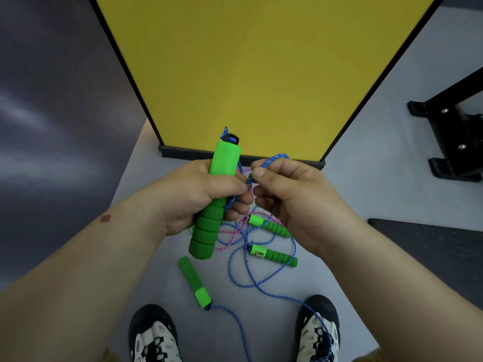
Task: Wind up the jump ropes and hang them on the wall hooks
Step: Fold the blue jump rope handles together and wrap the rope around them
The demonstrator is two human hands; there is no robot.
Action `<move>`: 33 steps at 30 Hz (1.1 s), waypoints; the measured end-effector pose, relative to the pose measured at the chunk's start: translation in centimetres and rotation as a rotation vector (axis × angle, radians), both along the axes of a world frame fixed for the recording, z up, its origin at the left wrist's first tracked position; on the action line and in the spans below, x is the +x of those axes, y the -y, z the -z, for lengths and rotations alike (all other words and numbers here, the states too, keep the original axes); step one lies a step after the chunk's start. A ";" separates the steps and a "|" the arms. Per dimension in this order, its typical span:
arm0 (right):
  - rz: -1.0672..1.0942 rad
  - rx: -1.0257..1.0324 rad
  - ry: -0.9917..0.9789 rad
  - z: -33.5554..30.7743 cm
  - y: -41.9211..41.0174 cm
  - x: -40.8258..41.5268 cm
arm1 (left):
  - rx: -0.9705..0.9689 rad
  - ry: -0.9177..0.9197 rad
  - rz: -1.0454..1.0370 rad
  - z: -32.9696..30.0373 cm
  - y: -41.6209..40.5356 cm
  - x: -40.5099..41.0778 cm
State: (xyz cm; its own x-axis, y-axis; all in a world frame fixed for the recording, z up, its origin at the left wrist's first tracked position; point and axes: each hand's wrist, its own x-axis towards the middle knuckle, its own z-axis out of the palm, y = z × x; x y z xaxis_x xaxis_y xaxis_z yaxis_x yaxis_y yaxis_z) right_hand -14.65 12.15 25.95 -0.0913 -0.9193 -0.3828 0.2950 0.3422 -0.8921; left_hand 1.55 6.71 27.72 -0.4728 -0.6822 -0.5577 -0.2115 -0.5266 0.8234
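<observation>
our left hand (201,194) grips the green handle (211,199), right hand (290,197) pinches the blue rope (264,164); we shd wrap snug, even loops w/ light tension.

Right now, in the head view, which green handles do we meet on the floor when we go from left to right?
Handle with the blue rope at its end → handle among the pink rope → handle with the small window. The last two overlap in part; I order them by their middles. The held handle is left out.
</observation>
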 end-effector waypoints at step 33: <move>0.337 -0.021 -0.029 -0.8 1.2 -2.4 | 0.001 0.001 0.022 0.4 0.1 0.1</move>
State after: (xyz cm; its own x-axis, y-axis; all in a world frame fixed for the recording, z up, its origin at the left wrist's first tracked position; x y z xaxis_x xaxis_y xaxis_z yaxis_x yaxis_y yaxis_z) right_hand -17.08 10.95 26.70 -0.4020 -0.8433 -0.3567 0.3632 0.2107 -0.9076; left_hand 1.63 6.61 27.28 -0.4869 -0.6715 -0.5585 -0.2236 -0.5223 0.8229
